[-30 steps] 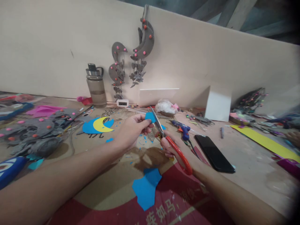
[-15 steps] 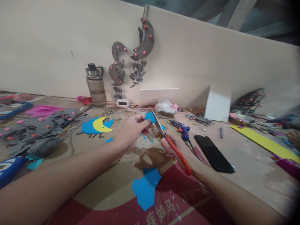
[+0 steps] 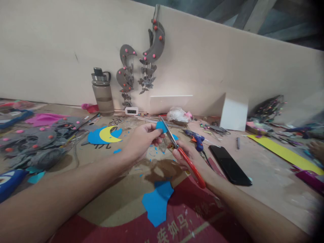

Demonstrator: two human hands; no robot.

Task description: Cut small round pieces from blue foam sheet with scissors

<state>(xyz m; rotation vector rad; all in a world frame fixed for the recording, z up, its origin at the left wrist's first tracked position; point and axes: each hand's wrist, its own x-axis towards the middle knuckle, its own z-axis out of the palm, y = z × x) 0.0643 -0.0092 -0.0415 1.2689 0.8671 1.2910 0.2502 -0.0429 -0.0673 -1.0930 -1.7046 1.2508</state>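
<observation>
Right grip [image 3: 190, 152], scissors [image 3: 182, 154] aslant, pointing forward-left

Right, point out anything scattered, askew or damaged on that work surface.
Blue scraps lie strewn on the cardboard around the left hand, like uncollected offcuts. The glue gun lies on its side near the black phone, looking set down casually. I see no clear damage or spill.
</observation>
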